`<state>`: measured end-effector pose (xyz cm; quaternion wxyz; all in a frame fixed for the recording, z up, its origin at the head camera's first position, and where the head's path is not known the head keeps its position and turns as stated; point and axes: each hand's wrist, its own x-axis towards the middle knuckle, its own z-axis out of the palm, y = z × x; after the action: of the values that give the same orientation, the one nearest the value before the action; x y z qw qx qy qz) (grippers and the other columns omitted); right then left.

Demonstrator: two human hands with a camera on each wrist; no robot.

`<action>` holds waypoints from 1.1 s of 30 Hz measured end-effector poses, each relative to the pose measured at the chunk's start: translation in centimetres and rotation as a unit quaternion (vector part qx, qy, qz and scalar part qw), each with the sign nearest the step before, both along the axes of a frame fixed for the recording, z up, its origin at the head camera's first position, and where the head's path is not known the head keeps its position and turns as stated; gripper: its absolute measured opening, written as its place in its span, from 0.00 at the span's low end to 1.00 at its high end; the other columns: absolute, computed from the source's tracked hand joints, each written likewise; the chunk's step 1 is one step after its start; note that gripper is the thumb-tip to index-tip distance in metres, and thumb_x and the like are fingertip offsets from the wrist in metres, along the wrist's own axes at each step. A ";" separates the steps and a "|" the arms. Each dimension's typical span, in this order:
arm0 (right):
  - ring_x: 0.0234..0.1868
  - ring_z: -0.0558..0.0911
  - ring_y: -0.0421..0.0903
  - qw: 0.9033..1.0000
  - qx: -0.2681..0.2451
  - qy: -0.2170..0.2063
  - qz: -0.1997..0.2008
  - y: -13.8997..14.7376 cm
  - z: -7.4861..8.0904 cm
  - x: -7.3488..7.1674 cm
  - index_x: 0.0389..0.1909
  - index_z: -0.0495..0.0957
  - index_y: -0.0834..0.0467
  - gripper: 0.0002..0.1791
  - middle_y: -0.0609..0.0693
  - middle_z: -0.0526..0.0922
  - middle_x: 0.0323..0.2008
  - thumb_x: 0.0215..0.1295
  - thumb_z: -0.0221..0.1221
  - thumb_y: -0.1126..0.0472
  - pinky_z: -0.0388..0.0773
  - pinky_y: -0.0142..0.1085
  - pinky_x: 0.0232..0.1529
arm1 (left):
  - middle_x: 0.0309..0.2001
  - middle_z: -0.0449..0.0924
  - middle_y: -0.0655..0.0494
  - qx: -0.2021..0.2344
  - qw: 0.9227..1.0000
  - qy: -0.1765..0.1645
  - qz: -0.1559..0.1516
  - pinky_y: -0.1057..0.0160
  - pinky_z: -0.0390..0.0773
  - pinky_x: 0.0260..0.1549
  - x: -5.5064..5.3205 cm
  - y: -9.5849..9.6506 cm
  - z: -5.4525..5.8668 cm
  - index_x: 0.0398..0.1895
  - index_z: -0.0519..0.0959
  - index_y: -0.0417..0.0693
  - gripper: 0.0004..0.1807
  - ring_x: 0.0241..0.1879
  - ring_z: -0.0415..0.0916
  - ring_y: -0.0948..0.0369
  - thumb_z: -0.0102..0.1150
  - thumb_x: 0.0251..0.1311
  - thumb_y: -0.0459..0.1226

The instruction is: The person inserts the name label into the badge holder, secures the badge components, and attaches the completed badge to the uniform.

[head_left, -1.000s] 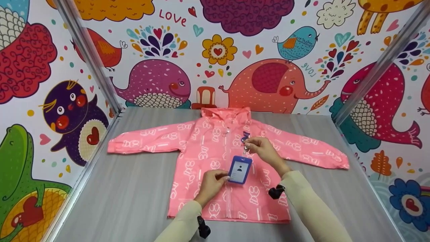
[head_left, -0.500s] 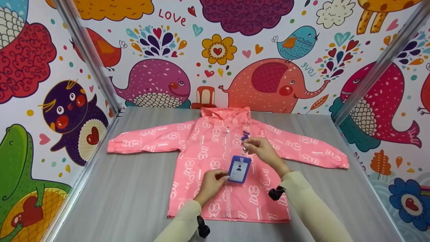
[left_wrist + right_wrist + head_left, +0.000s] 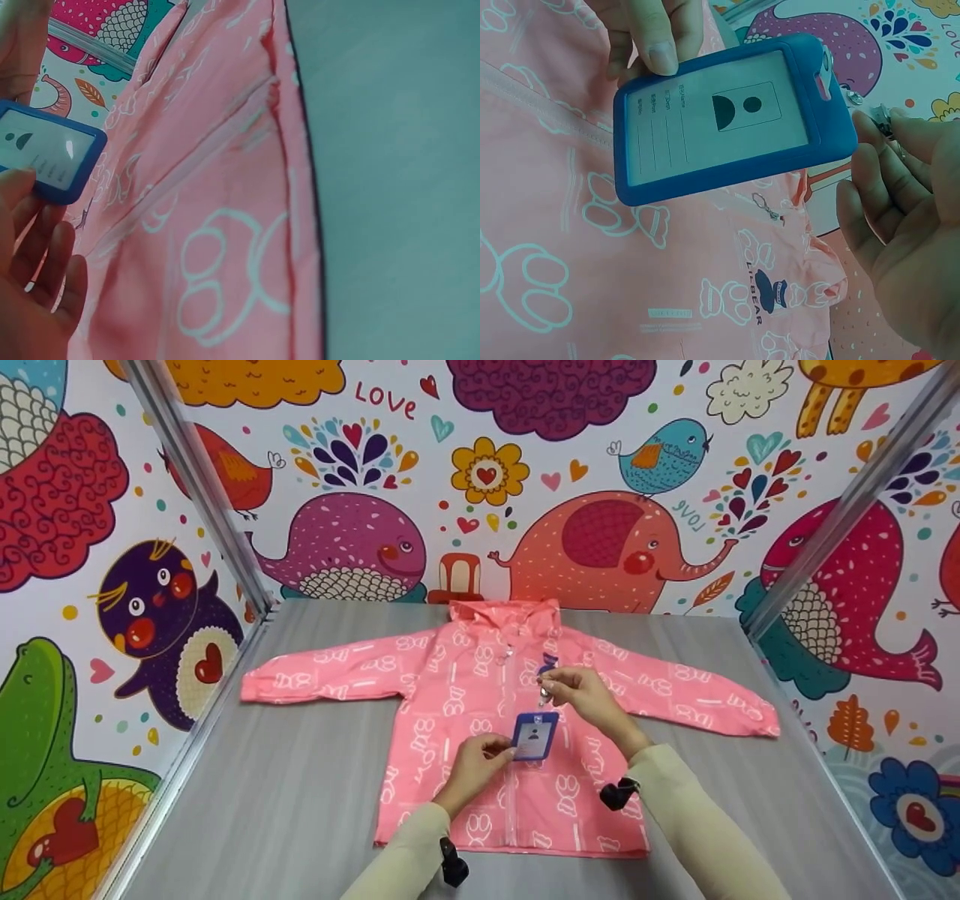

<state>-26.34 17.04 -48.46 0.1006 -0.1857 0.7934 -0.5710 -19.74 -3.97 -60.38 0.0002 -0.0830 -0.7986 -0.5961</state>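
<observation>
A blue ID badge holder [image 3: 535, 736] with a white card is held above the pink jacket [image 3: 442, 780]. My left hand [image 3: 480, 765] pinches its lower left edge between thumb and fingers. The right wrist view shows the left thumb [image 3: 662, 56] on the edge of the badge holder [image 3: 705, 124]. My right hand [image 3: 589, 697] pinches a small metal clip [image 3: 881, 116] at the slotted end of the holder. The clip is partly hidden by fingers. The jacket lies spread flat, zip down the middle, sleeves out to both sides.
The jacket lies on a grey table [image 3: 300, 780]. Printed panels [image 3: 480, 405] with cartoon animals stand behind and at both sides, joined by metal posts [image 3: 199, 487]. A dark print with lettering [image 3: 769, 292] is on the jacket's chest. Black wrist cameras [image 3: 619, 793] sit on both sleeves.
The badge holder has tilted, its lower end lifting, so it looks shorter in the head view. The left hand has risen slightly with it. The right hand stays nearly in place.
</observation>
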 end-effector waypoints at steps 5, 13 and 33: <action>0.33 0.84 0.43 1.000 -0.005 0.001 0.000 -0.2 0.2 0.1 0.48 0.81 0.70 0.13 0.60 0.87 0.33 0.71 0.56 0.65 0.82 0.35 0.40 | 0.39 0.87 0.47 0.012 1.000 0.001 0.004 0.69 0.79 0.38 -0.4 0.1 0.6 0.42 0.85 0.42 0.13 0.35 0.77 0.65 0.67 0.58 0.40; 0.30 0.84 0.38 1.000 -0.016 -0.016 0.003 -0.8 0.2 0.3 0.48 0.79 0.74 0.14 0.47 0.87 0.28 0.70 0.56 0.66 0.83 0.32 0.38 | 0.40 0.86 0.47 0.006 0.999 0.047 0.005 0.52 0.81 0.45 -1.1 0.4 2.5 0.43 0.84 0.43 0.15 0.40 0.80 0.55 0.70 0.55 0.41; 0.34 0.84 0.43 1.000 0.015 -0.001 0.023 -1.2 0.2 1.1 0.49 0.79 0.71 0.13 0.66 0.85 0.37 0.70 0.57 0.65 0.83 0.36 0.40 | 0.45 0.87 0.54 0.001 0.996 0.087 -0.035 0.55 0.78 0.53 -2.2 0.7 4.7 0.45 0.86 0.50 0.16 0.48 0.79 0.57 0.70 0.54 0.45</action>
<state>-25.23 15.79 -48.26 0.1173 -0.2016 0.7970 -0.5571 -21.90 -3.23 -55.68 0.0486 -0.1624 -0.7916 -0.5871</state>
